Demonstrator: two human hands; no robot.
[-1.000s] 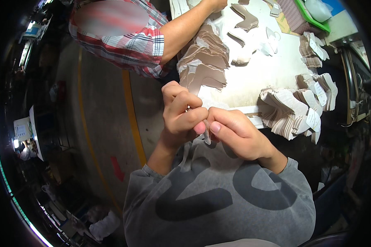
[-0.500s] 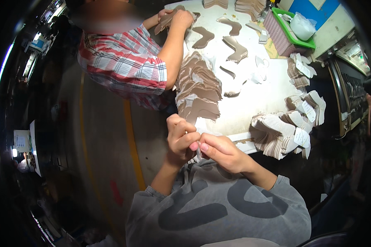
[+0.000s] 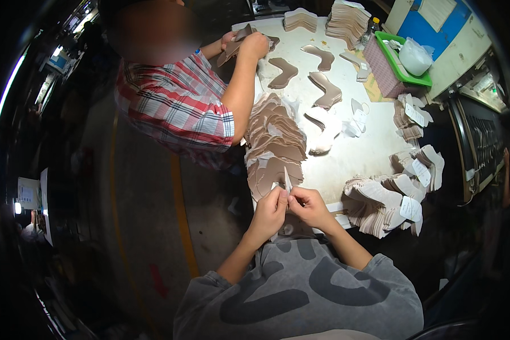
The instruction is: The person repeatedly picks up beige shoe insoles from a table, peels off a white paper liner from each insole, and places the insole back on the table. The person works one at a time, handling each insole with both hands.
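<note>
Left hand: pinching pale piece, outline unclear
Right hand: likewise
Near-left pile: loose, likely remaining
Near-right stacks: labelled, likely done

The bare left hand and right hand hide the lower part of a thin, pale, pointed piece; I can't make out marks on the white paper tags; the co-worker in red plaid has a blurred head.

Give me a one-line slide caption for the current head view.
Left hand and right hand hold a thin pale piece near stacked brown pieces on a white table.
</note>
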